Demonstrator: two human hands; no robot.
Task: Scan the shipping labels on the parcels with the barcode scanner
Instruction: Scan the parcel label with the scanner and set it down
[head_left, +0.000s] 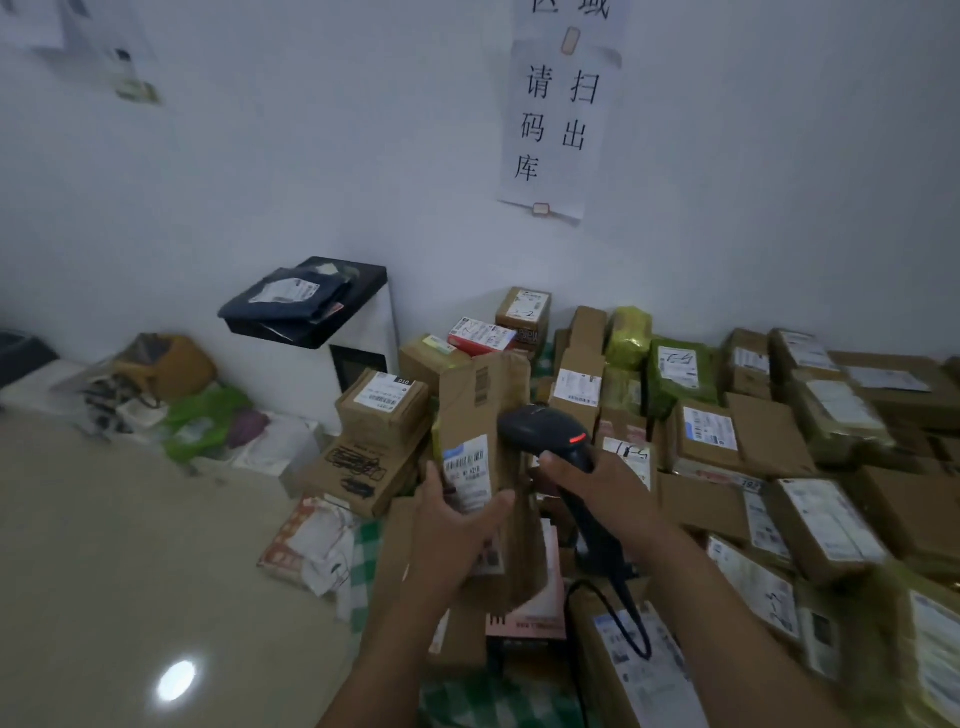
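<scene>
My left hand (457, 525) grips the lower end of a tall brown cardboard parcel (480, 410), held upright above the pile. A white shipping label (467, 472) with barcodes faces me on its lower front. My right hand (597, 488) grips the handle of a black barcode scanner (543, 428). The scanner's head sits right beside the label, and a red light shows on its side. Its black cable (623, 618) loops down over the parcels below.
Many brown cardboard parcels (779, 467) with white labels cover the floor ahead and to the right, some wrapped in green (675, 374). A white cabinet (358, 338) with a dark bag on top stands at the wall. Bags (202, 415) lie left; beige floor (130, 571) at lower left.
</scene>
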